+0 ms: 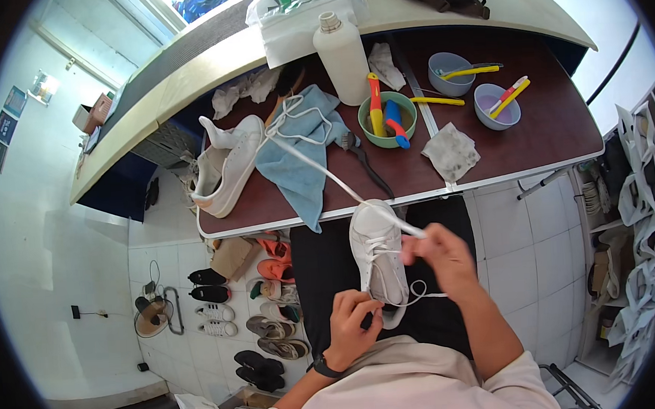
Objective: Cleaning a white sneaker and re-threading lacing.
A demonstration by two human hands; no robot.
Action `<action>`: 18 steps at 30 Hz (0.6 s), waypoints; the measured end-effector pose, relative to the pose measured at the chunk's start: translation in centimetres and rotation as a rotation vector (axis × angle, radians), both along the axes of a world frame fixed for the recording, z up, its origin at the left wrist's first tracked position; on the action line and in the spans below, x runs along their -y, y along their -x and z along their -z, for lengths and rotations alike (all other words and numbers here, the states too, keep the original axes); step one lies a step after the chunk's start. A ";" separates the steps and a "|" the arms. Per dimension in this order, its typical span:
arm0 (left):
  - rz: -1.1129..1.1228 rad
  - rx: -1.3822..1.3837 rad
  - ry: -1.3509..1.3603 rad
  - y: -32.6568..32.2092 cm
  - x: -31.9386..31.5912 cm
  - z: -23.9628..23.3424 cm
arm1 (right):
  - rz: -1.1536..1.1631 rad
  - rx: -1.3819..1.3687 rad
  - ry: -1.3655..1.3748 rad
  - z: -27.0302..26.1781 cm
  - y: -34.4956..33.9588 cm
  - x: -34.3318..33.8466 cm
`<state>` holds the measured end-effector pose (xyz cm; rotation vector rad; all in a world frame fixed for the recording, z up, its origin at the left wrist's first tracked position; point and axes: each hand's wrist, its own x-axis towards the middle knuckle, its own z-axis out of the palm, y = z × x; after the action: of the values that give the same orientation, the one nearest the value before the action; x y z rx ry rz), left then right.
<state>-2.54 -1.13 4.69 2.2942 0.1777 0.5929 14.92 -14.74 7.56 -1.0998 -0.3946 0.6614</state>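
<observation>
A white sneaker (pixel 379 246) rests on my lap, toe towards the table, with white lace through its upper eyelets. My right hand (pixel 446 256), slightly blurred, grips a flat white shoelace (pixel 331 176) beside the shoe. That lace stretches taut up to a looped bundle on a light blue cloth (pixel 296 156). Curled at the sneaker's collar, my left hand (pixel 352 321) has its fingertips pinched on a thin loose lace (pixel 417 297) that loops out to the right. A second white sneaker (pixel 228 165) without visible lacing lies tilted on the table beside the cloth.
On the dark red table (pixel 548 140) are a white bottle (pixel 342 57), a green bowl (pixel 365 132) holding brushes, two bluish bowls (pixel 451 62) with toothbrushes, a black brush (pixel 367 165) and a stained wipe (pixel 452 152). Several shoes (pixel 216 312) line the floor at left; a shelf (pixel 603 300) stands right.
</observation>
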 end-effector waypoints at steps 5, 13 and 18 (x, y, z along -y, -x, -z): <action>-0.038 0.042 -0.007 -2.2 -1.4 0.0 | 0.247 -0.087 -0.176 -1.6 -0.2 8.8; -0.121 0.049 -0.033 -5.8 -2.5 0.0 | 0.544 -0.297 -0.360 -2.1 0.5 18.4; -0.117 -0.008 -0.021 -5.5 -2.0 0.3 | 0.889 -0.515 -0.269 2.3 -1.9 25.1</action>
<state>2.98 0.90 4.38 2.3181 0.3132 0.6479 16.80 -39.82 5.25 -0.7025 0.4350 0.0693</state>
